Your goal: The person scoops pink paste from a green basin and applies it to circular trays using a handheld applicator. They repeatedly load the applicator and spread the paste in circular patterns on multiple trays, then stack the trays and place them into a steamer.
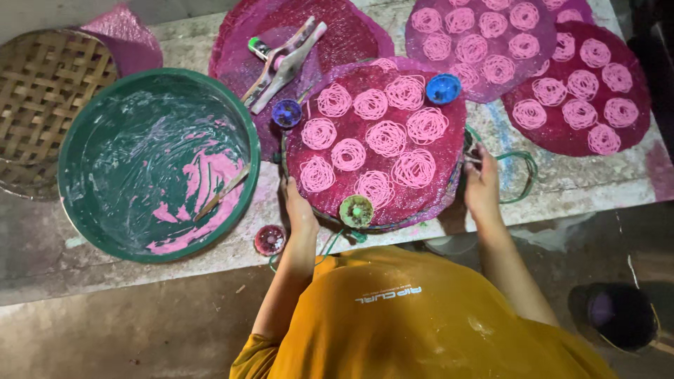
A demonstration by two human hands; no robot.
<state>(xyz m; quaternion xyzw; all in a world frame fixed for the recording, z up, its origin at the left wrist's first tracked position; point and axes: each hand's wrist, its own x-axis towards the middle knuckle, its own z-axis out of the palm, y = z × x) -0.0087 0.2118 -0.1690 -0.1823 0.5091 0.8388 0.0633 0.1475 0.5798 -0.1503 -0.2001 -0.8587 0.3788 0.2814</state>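
Orange cloth covers the person nearest the camera. Beyond it, the left hand (298,210) grips the near-left rim of a round magenta tray (375,144), fingers curled onto it; the right hand (481,184) clasps the right rim likewise. Pink noodle coils (386,137) lie on the tray, mid-surface. A green basin (158,165) with pink batter sits left. Farther off lie a press (284,62), more trays (579,88) and a bamboo sieve (42,105).
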